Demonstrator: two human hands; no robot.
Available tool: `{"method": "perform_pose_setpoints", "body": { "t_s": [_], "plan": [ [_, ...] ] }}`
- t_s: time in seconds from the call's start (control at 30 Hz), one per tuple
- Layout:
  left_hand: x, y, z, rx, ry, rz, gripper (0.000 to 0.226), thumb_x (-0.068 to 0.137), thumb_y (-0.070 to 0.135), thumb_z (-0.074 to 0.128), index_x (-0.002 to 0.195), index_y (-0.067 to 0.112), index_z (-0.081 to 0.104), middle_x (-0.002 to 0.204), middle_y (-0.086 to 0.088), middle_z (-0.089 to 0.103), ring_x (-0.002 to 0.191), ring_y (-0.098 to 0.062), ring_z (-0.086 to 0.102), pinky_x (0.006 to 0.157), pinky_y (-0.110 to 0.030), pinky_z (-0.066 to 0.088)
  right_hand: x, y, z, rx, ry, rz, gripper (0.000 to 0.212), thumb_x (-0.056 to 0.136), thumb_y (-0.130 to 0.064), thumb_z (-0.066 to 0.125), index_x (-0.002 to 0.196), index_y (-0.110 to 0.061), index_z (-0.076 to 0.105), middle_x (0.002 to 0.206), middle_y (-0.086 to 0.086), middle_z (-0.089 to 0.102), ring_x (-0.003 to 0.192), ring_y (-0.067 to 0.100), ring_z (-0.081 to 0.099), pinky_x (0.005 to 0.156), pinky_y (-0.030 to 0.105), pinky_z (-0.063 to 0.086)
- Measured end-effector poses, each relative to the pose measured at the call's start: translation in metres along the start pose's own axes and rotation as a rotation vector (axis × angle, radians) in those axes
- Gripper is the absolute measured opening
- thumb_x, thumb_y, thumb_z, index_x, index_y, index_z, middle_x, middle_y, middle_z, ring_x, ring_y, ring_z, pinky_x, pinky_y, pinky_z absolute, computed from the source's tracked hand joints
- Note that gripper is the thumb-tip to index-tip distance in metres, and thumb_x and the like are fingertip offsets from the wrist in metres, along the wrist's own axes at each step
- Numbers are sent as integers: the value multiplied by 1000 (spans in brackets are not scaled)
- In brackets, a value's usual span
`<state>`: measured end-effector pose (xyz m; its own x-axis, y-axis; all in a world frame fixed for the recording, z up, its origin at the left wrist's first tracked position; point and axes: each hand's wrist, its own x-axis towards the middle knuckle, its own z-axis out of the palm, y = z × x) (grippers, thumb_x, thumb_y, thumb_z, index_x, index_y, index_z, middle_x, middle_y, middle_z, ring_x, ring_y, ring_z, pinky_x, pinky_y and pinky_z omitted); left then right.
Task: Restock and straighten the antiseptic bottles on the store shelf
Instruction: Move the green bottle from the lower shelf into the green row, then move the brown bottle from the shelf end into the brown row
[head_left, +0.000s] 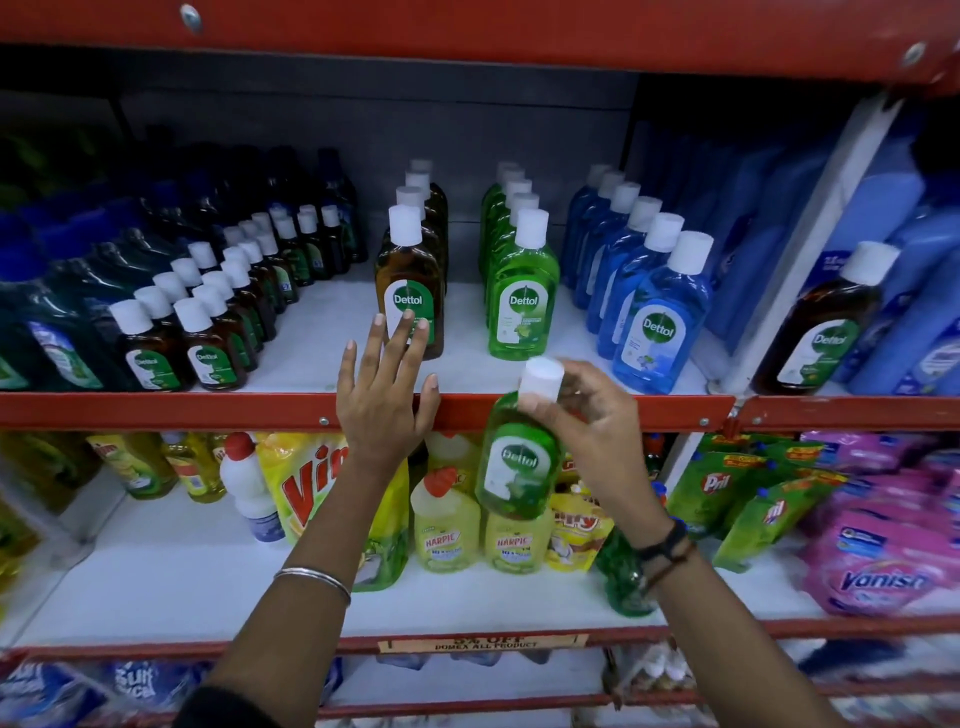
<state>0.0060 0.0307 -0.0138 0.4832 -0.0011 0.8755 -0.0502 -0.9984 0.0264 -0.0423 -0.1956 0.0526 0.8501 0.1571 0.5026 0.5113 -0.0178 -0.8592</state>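
My right hand (582, 421) grips a green Dettol bottle (519, 462) by its neck, just under the white cap, in front of the shelf's red front edge (156, 410). On the shelf stand rows of Dettol bottles running front to back: brown (410, 291), green (522, 296) and blue (660, 322). My left hand (384, 384) is open with fingers spread, its fingertips at the label of the front brown bottle. Small brown bottles (208, 332) fill the left of the shelf.
A lone brown Dettol bottle (826, 327) stands among blue bottles (914, 291) right of the upright divider (810, 228). The shelf below holds yellow Harpic bottles (447, 525), a Vim pouch (311, 488), green Pril pouches (727, 499) and pink Vanish packs (878, 561).
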Motion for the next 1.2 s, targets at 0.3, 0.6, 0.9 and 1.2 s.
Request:
{"method": "perform_pose_setpoints", "body": {
  "t_s": [0.3,0.6,0.9,1.2],
  "plan": [
    [3,2,-2,-7,-21,-14,52,101,40,29,147,19,40,150,-5,46,143,-26,36,111,-50,31,94,-45,-13,34,280,-203,29,81,-28,71,105,-14,66,99,8,72,91,22,67,84,42,57],
    [4,2,-1,-7,-28,-28,53,101,42,24,143,18,46,147,-5,50,141,-26,38,111,-49,32,117,2,1,-55,223,-110,30,78,-36,72,104,-25,66,99,5,71,94,26,67,87,48,56],
    [4,1,-3,-11,-35,-44,52,98,39,32,144,18,45,148,-6,49,142,-27,38,110,-50,32,114,3,4,-145,173,-115,38,84,-28,71,117,-10,64,106,3,70,94,12,66,82,22,53],
    [2,2,-6,-54,-41,-63,52,98,37,34,144,15,46,147,-8,50,141,-28,39,109,-52,34,64,2,-75,-253,652,-428,26,93,-23,60,115,-11,61,115,13,65,108,25,61,95,38,50]
  ]
}}
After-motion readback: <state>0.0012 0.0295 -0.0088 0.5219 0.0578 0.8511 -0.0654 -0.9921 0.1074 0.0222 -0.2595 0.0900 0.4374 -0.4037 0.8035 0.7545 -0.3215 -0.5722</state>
